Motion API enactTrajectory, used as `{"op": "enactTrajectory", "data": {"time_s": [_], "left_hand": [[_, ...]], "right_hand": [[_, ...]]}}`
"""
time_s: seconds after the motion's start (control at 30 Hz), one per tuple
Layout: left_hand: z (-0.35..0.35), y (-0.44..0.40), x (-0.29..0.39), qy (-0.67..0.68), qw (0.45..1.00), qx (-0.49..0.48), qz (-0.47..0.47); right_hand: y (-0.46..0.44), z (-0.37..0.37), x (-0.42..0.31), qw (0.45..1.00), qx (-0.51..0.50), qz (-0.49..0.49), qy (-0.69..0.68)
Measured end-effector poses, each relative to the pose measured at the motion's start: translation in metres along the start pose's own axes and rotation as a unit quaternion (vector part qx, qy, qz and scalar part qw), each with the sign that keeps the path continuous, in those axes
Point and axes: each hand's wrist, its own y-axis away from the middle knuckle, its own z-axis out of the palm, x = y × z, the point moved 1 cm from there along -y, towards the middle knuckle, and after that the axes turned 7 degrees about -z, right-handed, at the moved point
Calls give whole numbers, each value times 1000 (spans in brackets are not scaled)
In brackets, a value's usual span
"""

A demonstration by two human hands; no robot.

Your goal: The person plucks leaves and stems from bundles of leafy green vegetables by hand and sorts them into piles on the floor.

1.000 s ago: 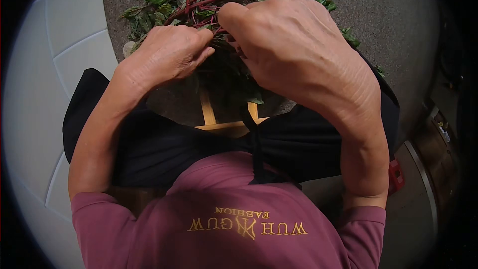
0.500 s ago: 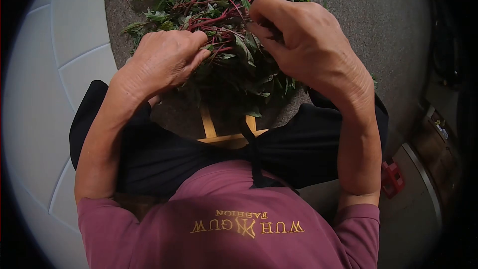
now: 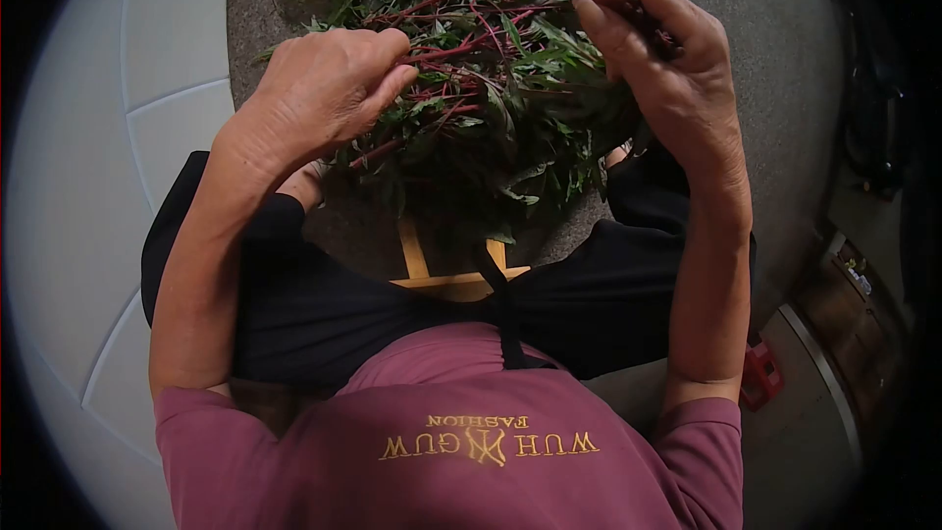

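Note:
A heap of leafy greens (image 3: 530, 137) with magenta-red stems lies on the floor between my knees. My left hand (image 3: 334, 83) is closed at the heap's left side, thumb and forefinger pinched on a red stem (image 3: 442, 51) that runs right into the leaves. My right hand (image 3: 677, 64) is raised at the heap's upper right, its thumb and forefinger pinched together on the tip of a leafy sprig. Dark reddish bits of leaf show inside its curled fingers. Exactly where the sprig ends among the other leaves is hard to make out.
A wooden frame (image 3: 461, 280) with light slats stands between my legs, under the near edge of the heap. Pale tiles (image 3: 186, 137) lie at left, dark grey floor (image 3: 775, 98) at right. A red plastic object (image 3: 760, 375) sits beside my right elbow.
My right hand has moved right and slightly up, away from my left hand, and turned. My left hand has risen a little, still pinched. The view has shifted slightly.

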Motion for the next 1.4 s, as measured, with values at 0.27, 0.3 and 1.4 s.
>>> {"op": "enactTrajectory", "data": {"time_s": [0.27, 0.3, 1.4], "left_hand": [[-4, -8, 13, 189, 982, 11, -23], [-2, -10, 13, 230, 973, 10, -25], [-30, 4, 23, 333, 936, 103, 50]], "right_hand": [[-6, -18, 6, 928, 106, 92, -345], [-7, -20, 6, 930, 103, 88, -341], [-19, -4, 16, 859, 175, 163, -453]]}}
